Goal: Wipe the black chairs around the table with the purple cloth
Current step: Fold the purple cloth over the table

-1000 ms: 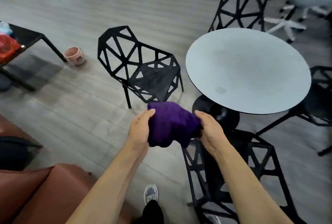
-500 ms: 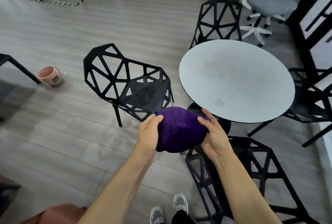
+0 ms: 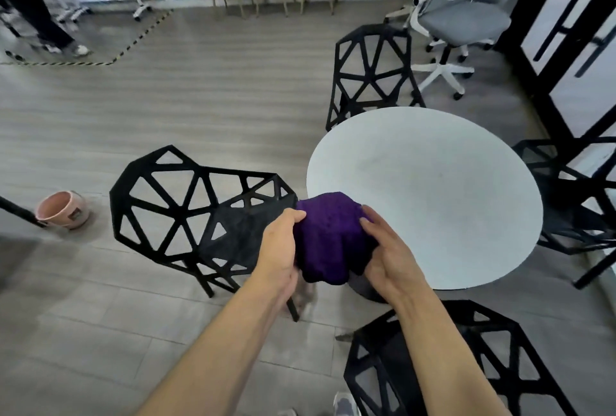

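We look down on a grey plank floor [image 3: 200, 98]. On it stands a round pale surface [image 3: 433, 188] on a dark base, with four black chairs of open triangle lattice around it. The left chair [image 3: 186, 215] stands just beside the surface's left edge, its back turned away from it. The far chair [image 3: 370, 72] is pushed up to the rim on the far side. The right chair [image 3: 566, 202] sits partly under the rim. The near chair [image 3: 466, 365] is below us, beside our right forearm. A grey office chair [image 3: 463, 18] on a white base stands beyond the far chair.

The cloth [image 3: 330, 235], purple and bunched into a lump, is held up between our two hands. In the picture it lies over the near-left edge of the surface and the front corner of the left chair. We cannot tell whether it touches either.

Our left hand [image 3: 278, 249] grips its left side, thumb on top. Our right hand [image 3: 390, 255] clasps its right side, fingers curled over the fabric. A pink pot [image 3: 61, 209] stands on the floor, well to the left of the left chair.
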